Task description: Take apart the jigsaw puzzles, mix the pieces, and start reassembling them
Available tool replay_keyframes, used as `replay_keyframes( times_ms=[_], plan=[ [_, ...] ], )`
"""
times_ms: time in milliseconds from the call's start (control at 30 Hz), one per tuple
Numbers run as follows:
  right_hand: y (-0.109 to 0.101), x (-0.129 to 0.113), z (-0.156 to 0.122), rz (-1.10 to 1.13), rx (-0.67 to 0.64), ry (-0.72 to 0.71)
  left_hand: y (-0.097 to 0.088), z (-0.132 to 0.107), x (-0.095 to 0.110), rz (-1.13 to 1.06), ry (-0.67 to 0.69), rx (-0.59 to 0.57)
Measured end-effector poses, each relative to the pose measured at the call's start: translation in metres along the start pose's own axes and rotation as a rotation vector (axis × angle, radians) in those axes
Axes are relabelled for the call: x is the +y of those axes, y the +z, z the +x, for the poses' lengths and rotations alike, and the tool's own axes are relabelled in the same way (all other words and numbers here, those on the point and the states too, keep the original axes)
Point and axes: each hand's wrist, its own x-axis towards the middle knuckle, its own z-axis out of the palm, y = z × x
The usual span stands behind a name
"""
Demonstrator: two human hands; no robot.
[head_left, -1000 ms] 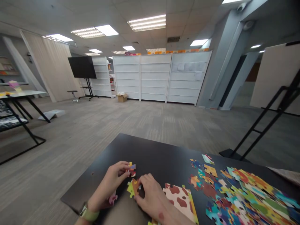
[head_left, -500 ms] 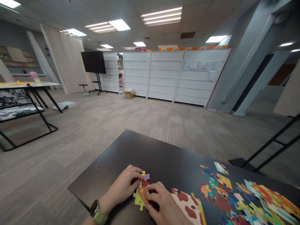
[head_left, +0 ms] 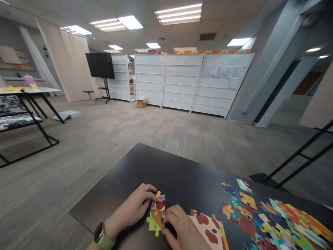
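Two joined jigsaw pieces (head_left: 157,217) lie on the dark tabletop between my hands, the upper one red and purple, the lower one brown and yellow-green. My left hand (head_left: 139,205), with a watch on its wrist, has its fingers on the upper left edge of the pieces. At their lower right edge, the curled fingers and thumb of my right hand (head_left: 179,225) hold the brown piece. Beside the right hand lies a cream section with dark red spots (head_left: 208,229), partly covered by that hand.
Many loose jigsaw pieces (head_left: 247,211) are spread over the right of the black table (head_left: 166,166). A black metal frame (head_left: 293,159) stands past its right edge. Farther off are white shelving (head_left: 182,81), a screen on a stand (head_left: 100,66) and another table (head_left: 39,91) at left.
The fingers of my left hand have drawn back slightly leftward, so more of the joined pieces shows. My right hand stays at their right edge. The view has shifted a little.
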Motion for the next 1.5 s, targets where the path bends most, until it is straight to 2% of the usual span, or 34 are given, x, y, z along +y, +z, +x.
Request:
replay_keyframes(
  times_ms=[200, 400, 633, 767, 867, 1033, 1133, 1300, 1400, 1500],
  plan=[
    [0.012, 0.001, -0.003, -0.05, -0.006, -0.04, 0.002, -0.001, -0.002, -0.044, -0.008, 0.019],
    [0.005, -0.005, 0.003, 0.005, 0.016, 0.098, 0.004, 0.0, -0.003, -0.087, -0.036, 0.042],
    [0.007, 0.002, 0.0, -0.052, -0.045, 0.063, -0.001, -0.001, -0.005, -0.111, -0.075, 0.079],
    [-0.011, -0.002, -0.013, -0.108, -0.073, 0.124, -0.01, -0.013, -0.007, -0.09, -0.051, 0.032],
    [-0.027, -0.008, -0.018, -0.084, -0.032, 0.19, -0.011, -0.021, -0.004, -0.049, -0.022, 0.001],
    [-0.027, -0.007, -0.018, -0.066, 0.075, 0.255, -0.006, -0.025, 0.001, 0.031, 0.0, -0.009],
    [-0.027, -0.004, -0.017, -0.008, 0.094, 0.221, -0.003, -0.029, -0.004, 0.017, 0.001, -0.002],
    [-0.045, -0.007, -0.02, 0.073, 0.016, 0.098, -0.001, -0.033, -0.008, 0.033, 0.0, -0.006],
    [-0.058, -0.011, -0.024, 0.073, -0.015, 0.018, 0.008, -0.031, 0.007, 0.056, 0.001, -0.008],
    [-0.076, -0.005, -0.032, 0.078, 0.008, 0.006, 0.027, -0.026, 0.028, 0.052, -0.01, -0.086]
  ],
)
